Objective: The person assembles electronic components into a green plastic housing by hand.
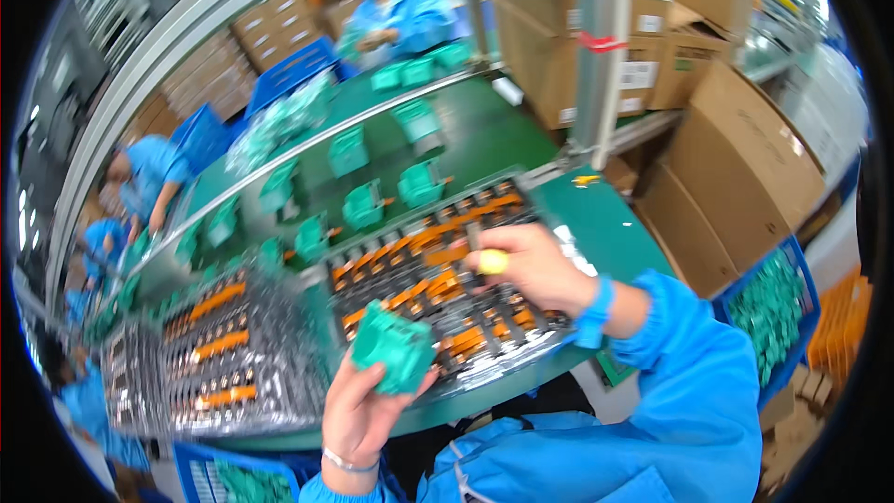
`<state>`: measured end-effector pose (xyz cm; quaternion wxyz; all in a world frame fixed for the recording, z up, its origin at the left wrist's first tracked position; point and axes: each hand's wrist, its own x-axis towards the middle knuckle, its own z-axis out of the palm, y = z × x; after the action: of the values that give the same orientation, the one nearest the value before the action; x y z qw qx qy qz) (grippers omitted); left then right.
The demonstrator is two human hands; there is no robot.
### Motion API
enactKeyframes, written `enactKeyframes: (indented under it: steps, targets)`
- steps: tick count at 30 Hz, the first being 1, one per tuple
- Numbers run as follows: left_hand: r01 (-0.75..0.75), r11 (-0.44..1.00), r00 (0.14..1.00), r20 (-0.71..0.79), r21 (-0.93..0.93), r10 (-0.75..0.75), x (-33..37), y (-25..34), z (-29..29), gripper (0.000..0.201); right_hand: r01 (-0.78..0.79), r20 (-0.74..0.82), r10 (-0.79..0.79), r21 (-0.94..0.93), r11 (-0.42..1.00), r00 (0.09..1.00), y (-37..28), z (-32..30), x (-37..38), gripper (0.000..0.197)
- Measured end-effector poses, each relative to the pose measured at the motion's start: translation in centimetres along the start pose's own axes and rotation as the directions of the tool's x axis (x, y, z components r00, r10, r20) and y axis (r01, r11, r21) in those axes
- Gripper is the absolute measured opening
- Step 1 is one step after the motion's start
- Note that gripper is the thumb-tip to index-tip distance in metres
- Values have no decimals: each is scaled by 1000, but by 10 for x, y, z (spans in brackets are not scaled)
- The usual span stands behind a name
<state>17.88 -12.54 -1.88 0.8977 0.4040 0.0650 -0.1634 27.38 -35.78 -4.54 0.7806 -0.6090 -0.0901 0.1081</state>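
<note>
My left hand (pixel 358 405) grips a green plastic housing (pixel 393 349), a hollow box shape, near the table's front edge. Over a clear tray (pixel 484 374) of black and orange parts (pixel 442 287), my right hand (pixel 531 265) pinches its fingers together. A yellow cover (pixel 493 262) sits on one of its fingertips. A narrow dark piece shows at those fingers, too blurred to name. Part of the tray lies hidden behind both hands.
More filled clear trays (pixel 219 345) are stacked at left. Green housings (pixel 363 205) stand in rows on a green conveyor (pixel 484 130). At right are an open carton (pixel 736 168), a metal post (pixel 596 56) and a blue crate (pixel 808 312) of green parts. Co-workers (pixel 410 14) sit beyond.
</note>
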Motion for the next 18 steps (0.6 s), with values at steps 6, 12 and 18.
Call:
enactKeyframes:
  steps: [6, 12, 18]
  targets:
    - [-129, 961, 989, -34, 242, 142, 4, -10, -20, 66, 337, 224, -273, -333, 881, 936, -32, 22, -25, 27]
    - [-337, 740, 919, 33, 582, 392, 9, -23, -23, 74, 375, 315, -239, -503, 779, 919, -30, 48, -18, 21]
    - [-341, 770, 923, 38, 540, 383, 8, -24, -20, 74, 393, 347, -208, -639, 662, 915, -14, 55, -7, 21]
